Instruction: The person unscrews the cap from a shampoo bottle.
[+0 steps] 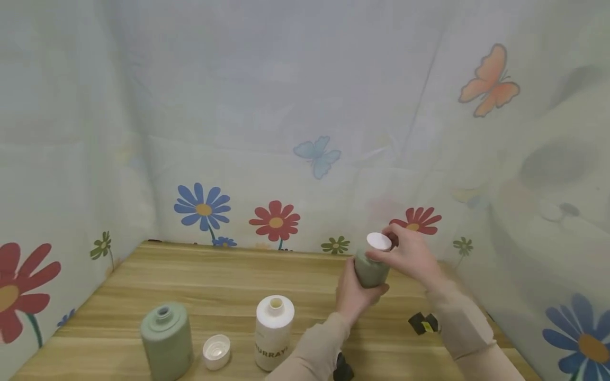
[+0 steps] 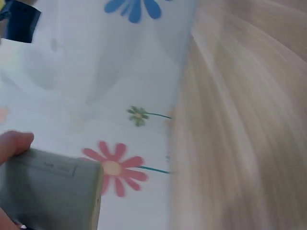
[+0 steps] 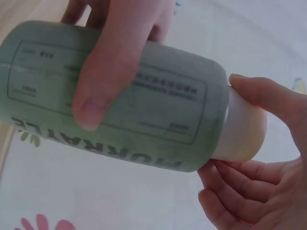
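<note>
**Green bottle (image 1: 370, 272) held above the worktop (image 1: 214, 280)**

The left hand (image 1: 352, 296) is clamped around the bottle body, thumb on the printed face. The right hand (image 1: 412, 254) pinches the white cap (image 1: 378, 242) at the neck end. A loose cap (image 1: 216, 353) lies between a second green bottle (image 1: 167, 341) and a white bottle (image 1: 272, 336).

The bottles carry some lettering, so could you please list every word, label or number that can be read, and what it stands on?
"MURRAY", upside down in the right wrist view, final letters unclear: held green bottle.
"URRAY", letters at the edges unclear: white bottle.
Too small or blurred: the boxed fine print on the held green bottle.
Standing green bottle: no readable text.
</note>
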A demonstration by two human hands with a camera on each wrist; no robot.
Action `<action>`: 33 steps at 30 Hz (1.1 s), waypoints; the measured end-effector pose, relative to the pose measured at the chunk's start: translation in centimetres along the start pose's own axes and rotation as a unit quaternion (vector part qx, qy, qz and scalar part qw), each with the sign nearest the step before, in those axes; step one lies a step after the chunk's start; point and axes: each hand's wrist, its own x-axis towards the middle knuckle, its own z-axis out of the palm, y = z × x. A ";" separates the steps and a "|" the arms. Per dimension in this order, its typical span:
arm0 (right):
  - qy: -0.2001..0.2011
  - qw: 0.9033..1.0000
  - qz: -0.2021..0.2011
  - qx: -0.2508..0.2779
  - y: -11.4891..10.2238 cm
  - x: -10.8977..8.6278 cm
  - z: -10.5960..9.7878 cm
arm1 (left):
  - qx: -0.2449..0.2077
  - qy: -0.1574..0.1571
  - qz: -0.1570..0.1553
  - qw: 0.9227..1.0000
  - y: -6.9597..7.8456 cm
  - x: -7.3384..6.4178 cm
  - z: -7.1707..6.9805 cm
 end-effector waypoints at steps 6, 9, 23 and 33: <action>-0.011 0.999 0.009 0.032 -1.9 -1.4 -1.9 | 0.020 -0.026 0.016 0.999 2.3 -1.7 -2.0; -0.026 0.999 0.011 0.023 -2.5 -2.3 -2.5 | 0.013 -0.068 0.016 0.997 2.8 -2.9 -2.9; -0.088 0.990 -0.106 -0.038 -6.0 -8.3 -1.4 | 0.156 -0.225 0.047 0.961 2.7 -8.8 -11.3; -0.167 0.981 -0.101 0.000 -6.7 -10.8 0.5 | 0.225 -0.212 0.111 0.944 1.2 -11.5 -14.5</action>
